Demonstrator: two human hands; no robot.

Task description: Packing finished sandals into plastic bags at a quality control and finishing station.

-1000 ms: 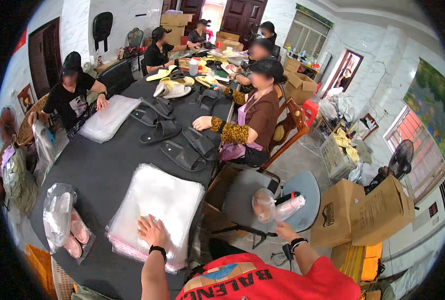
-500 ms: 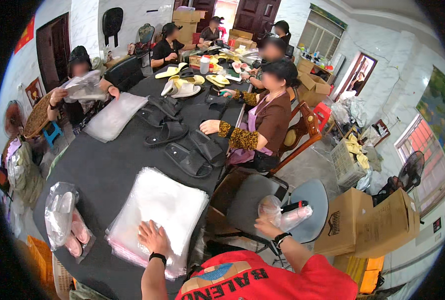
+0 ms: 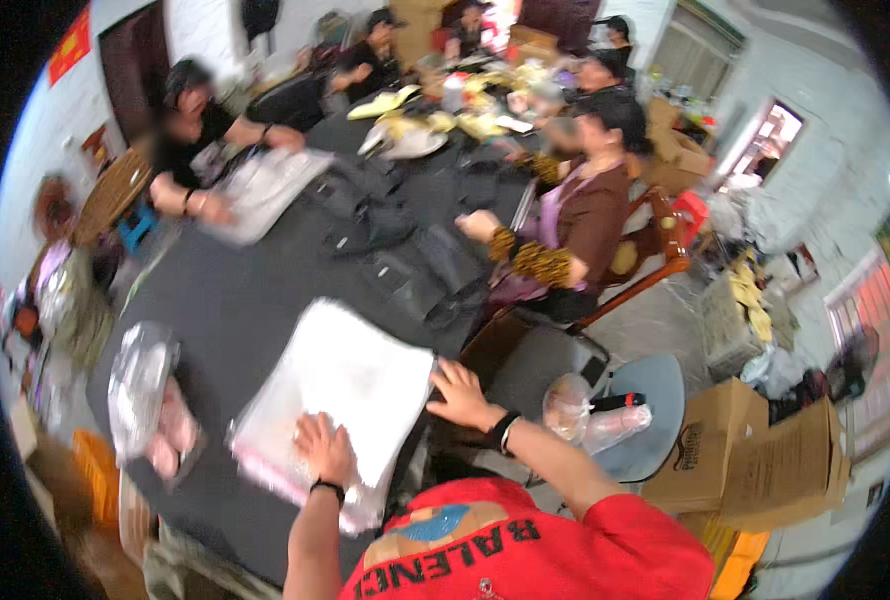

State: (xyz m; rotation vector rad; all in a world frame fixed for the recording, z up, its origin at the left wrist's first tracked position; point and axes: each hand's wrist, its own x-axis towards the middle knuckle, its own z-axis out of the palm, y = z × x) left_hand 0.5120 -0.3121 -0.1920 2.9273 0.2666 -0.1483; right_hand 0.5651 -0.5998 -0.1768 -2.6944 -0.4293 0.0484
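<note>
A thick stack of clear plastic bags (image 3: 340, 375) with a pinkish near edge lies on the dark tabletop in front of me. My left hand (image 3: 323, 448) rests flat on its near part, fingers spread. At the stack's right edge is my right hand (image 3: 463, 395), fingers apart and holding nothing; whether it touches the bags I cannot tell. To the left lie bagged slippers, one bag with grey slippers (image 3: 140, 385) and pink ones (image 3: 175, 430) beside it. Black slippers (image 3: 405, 285), blurred, lie beyond the stack.
A grey chair (image 3: 650, 400) at my right holds a clear cup (image 3: 566, 405) and a wrapped pink bottle (image 3: 615, 428). Cardboard boxes (image 3: 710, 440) stand beside it. Across the table a person handles another pile of bags (image 3: 270, 195); a person in brown sits at the right edge.
My right hand has moved left from near the chair to the stack's right edge. My left hand stays on the bags. The far-left person has lowered a bag to the pile. The view has shifted.
</note>
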